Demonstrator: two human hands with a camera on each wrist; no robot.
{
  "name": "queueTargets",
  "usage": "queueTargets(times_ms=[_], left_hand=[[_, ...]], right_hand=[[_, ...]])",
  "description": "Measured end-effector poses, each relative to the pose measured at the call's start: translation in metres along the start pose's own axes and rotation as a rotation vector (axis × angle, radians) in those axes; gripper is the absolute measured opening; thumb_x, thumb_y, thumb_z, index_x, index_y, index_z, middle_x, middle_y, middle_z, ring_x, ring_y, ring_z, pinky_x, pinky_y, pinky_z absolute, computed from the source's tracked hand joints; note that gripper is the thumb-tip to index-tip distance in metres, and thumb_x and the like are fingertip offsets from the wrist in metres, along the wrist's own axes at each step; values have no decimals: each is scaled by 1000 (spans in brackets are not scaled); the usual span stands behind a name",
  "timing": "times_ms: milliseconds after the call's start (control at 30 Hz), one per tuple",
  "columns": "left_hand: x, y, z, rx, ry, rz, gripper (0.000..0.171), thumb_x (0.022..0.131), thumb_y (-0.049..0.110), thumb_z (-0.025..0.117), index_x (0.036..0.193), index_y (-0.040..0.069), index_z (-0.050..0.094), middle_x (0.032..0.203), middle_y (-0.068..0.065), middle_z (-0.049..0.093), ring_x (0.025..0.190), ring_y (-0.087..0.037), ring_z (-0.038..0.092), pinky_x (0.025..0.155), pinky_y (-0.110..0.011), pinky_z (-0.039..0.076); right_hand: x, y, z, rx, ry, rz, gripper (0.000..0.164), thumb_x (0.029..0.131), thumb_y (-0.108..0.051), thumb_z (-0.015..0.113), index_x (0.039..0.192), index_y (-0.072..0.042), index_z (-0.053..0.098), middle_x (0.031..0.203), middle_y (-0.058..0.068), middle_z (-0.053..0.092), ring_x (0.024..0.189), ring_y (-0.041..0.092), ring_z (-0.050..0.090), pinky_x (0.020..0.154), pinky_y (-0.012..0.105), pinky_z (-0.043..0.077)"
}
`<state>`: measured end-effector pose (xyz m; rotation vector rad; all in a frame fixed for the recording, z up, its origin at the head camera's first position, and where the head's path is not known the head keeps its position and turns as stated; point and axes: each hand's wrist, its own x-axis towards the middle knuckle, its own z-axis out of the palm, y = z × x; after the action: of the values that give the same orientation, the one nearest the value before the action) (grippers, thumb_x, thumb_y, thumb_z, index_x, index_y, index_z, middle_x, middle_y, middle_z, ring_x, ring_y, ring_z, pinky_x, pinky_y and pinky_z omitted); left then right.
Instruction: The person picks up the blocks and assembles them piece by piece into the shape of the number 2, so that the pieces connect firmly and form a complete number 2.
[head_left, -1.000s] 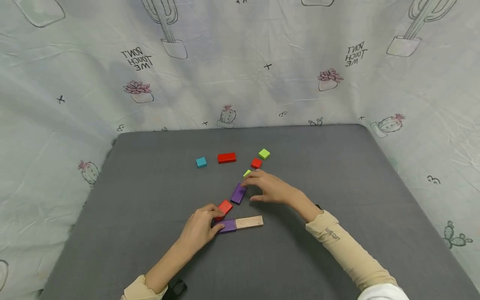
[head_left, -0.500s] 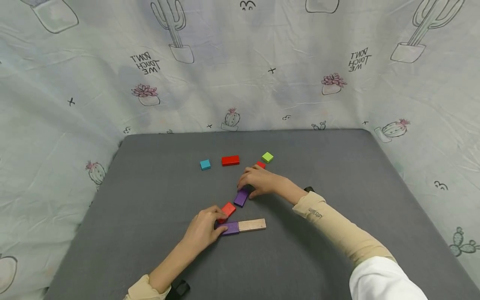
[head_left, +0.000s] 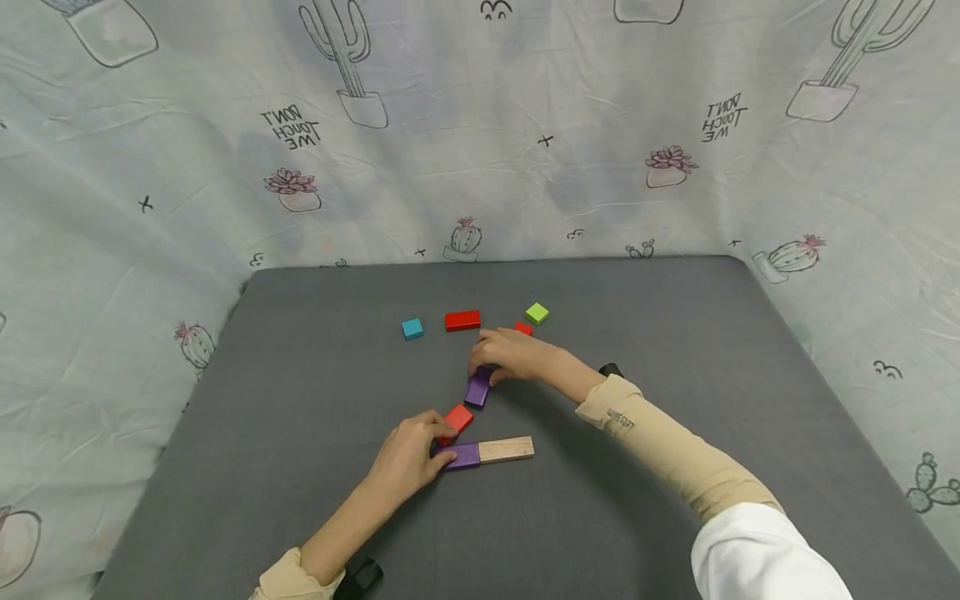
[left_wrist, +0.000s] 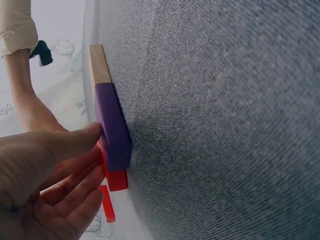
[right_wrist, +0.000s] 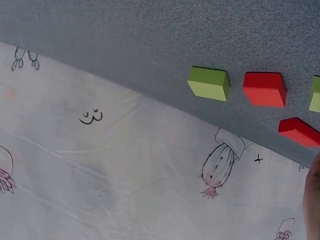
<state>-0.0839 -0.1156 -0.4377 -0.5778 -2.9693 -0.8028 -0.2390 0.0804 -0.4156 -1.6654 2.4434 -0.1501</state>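
Observation:
In the head view, my left hand (head_left: 408, 450) is over a red block (head_left: 459, 419) and a purple block (head_left: 461, 456) lying close together. Its thumb rests on the purple block and its fingertips touch the red one; the left wrist view shows the other fingers loosely bent. A plain wooden block (head_left: 506, 449) abuts the purple block end to end. My right hand (head_left: 513, 353) pinches the far end of a second purple block (head_left: 477, 390) between thumb and fingers. Only that hand's edge shows in the right wrist view, where a light green block (right_wrist: 315, 95) sits near it.
Behind the hands lie a blue block (head_left: 412, 328), a long red block (head_left: 462, 321), a green block (head_left: 537, 313) and a small red block (head_left: 523, 329), partly covered by the right hand. A patterned cloth (head_left: 420, 150) rises behind the grey table (head_left: 322, 350).
My right hand has shifted slightly left and come down onto the second purple block, which has turned a little and slid slightly away. The light green block is now hidden in the head view. The left hand stays put.

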Motion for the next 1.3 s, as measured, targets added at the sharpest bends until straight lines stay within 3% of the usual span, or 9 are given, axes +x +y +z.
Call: queueTargets(times_ms=[567, 1133, 1300], left_hand=[[3, 2, -3, 13, -23, -19, 24, 70, 13, 86, 90, 6, 76, 88, 0, 65, 79, -16, 65, 69, -35, 53], [4, -1, -4, 20, -31, -17, 24, 70, 14, 86, 90, 7, 76, 88, 0, 65, 78, -16, 64, 67, -35, 53], [4, -3, -4, 22, -34, -18, 24, 70, 14, 86, 90, 7, 76, 88, 0, 65, 77, -15, 64, 66, -35, 53]], right_hand=[[11, -4, 0, -58, -24, 2, 30, 80, -19, 77, 110, -19, 71, 113, -7, 67, 103, 16, 51, 86, 33, 47], [10, -4, 3, -47, -49, 13, 32, 80, -18, 77, 111, -17, 71, 115, -6, 67, 103, 17, 52, 87, 33, 46], [7, -1, 2, 59, -53, 66, 46, 77, -13, 80, 122, -15, 67, 123, -2, 64, 116, 19, 53, 94, 34, 44]])
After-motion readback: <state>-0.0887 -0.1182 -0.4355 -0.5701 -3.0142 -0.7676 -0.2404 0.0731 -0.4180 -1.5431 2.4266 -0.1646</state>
